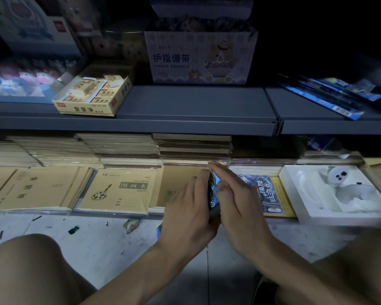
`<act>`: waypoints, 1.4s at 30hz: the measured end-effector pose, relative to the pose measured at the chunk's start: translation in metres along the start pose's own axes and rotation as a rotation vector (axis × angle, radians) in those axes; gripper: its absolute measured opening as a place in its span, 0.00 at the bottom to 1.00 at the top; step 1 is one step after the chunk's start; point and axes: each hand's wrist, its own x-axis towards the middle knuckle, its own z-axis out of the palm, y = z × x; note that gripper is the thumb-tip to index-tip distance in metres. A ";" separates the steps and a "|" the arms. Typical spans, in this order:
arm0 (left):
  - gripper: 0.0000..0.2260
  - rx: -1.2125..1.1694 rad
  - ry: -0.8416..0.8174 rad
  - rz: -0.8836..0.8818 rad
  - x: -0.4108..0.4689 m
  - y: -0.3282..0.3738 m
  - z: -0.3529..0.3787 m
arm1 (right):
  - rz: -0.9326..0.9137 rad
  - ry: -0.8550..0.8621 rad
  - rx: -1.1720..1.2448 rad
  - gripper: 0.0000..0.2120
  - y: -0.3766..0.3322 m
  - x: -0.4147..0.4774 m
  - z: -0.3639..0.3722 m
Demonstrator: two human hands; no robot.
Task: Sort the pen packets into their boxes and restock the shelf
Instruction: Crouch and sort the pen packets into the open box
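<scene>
My left hand (188,208) and my right hand (235,201) press from both sides on an upright stack of blue pen packets (213,190), fingers mostly straight, over the bottom shelf. Right of my hands lies a yellow-edged box (275,194) with a blue printed front. More blue pen packets (326,95) lie loose on the dark grey upper shelf (196,104) at the far right.
An open eraser box (92,93) and a finger bandage box (198,58) stand on the upper shelf. Brown notebooks (117,190) fill the bottom shelf, and a white moulded tray (330,192) sits at the right. My knees frame the dirty floor (97,243).
</scene>
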 end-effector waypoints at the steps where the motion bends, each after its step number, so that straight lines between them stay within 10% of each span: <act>1: 0.31 -0.008 -0.017 -0.004 0.001 -0.001 0.000 | -0.007 -0.008 -0.024 0.28 0.000 0.001 -0.001; 10: 0.27 0.032 -0.165 0.023 0.000 0.004 0.013 | -0.052 -0.235 -0.493 0.33 -0.002 0.005 -0.011; 17: 0.32 -0.152 -0.050 -0.135 0.011 0.015 0.006 | 0.048 -0.064 0.006 0.23 0.011 0.003 -0.015; 42: 0.34 -0.369 -0.114 0.130 0.072 0.084 0.023 | -0.104 0.250 -0.024 0.15 0.015 0.035 -0.103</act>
